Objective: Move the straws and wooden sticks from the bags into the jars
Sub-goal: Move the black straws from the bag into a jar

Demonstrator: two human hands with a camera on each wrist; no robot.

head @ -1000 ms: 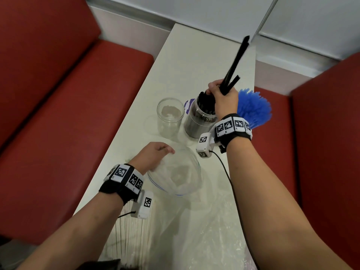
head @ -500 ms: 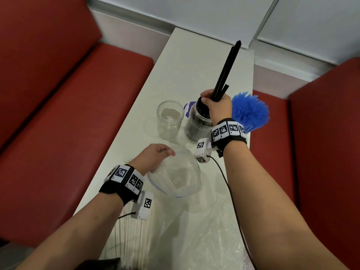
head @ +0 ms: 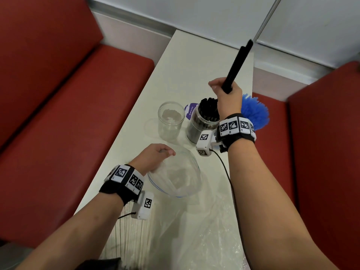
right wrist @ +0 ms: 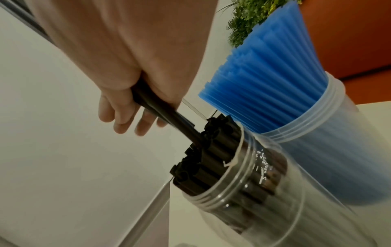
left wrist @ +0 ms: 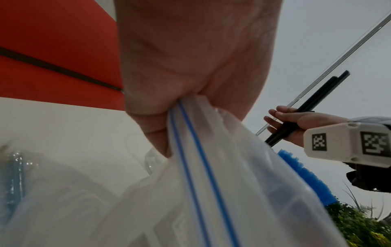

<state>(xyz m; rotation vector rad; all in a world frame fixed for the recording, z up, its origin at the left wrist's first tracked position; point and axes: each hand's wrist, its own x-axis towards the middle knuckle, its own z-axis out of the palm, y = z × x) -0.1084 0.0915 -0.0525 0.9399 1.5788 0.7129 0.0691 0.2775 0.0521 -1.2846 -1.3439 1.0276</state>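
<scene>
My right hand (head: 224,88) grips a few black straws (head: 236,65) that slant up and away, just above the jar packed with black straws (head: 203,121). In the right wrist view the held black straws (right wrist: 160,108) reach down to the tops of the straws in that jar (right wrist: 243,183). My left hand (head: 165,152) pinches the rim of a clear zip bag (head: 175,178) and holds its mouth open; the blue zip line (left wrist: 190,133) runs out from the pinch. An empty clear jar (head: 171,120) stands left of the black one. Wooden sticks (head: 132,230) lie in plastic under my left wrist.
A jar of blue straws (head: 255,112) stands behind my right wrist, against the black jar. Crumpled clear plastic (head: 204,240) covers the near end of the narrow white table (head: 194,65). Red benches (head: 68,114) flank both sides; a wall closes the far end.
My right hand dipped to the mouth of the black jar, then rose again with the straws, now gathered into one tight bundle. The left hand has kept its pinch on the bag.
</scene>
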